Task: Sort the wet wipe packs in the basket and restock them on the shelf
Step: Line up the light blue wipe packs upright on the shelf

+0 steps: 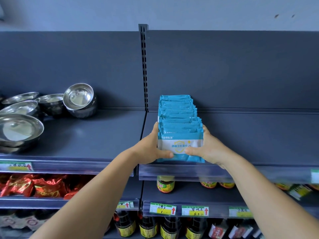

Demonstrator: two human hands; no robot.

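A row of several blue and white wet wipe packs stands upright on the dark grey shelf, running from the front edge back toward the rear panel. My left hand holds the left side of the front packs, thumb across the front pack's face. My right hand holds the right side the same way, its thumb on the lower front. The two hands clasp the front part of the row between them. The basket is not in view.
Stacked steel bowls and steel plates fill the left shelf bay. A slotted upright divides the bays. Below sit red snack bags, jars, dark sauce bottles and price tags.
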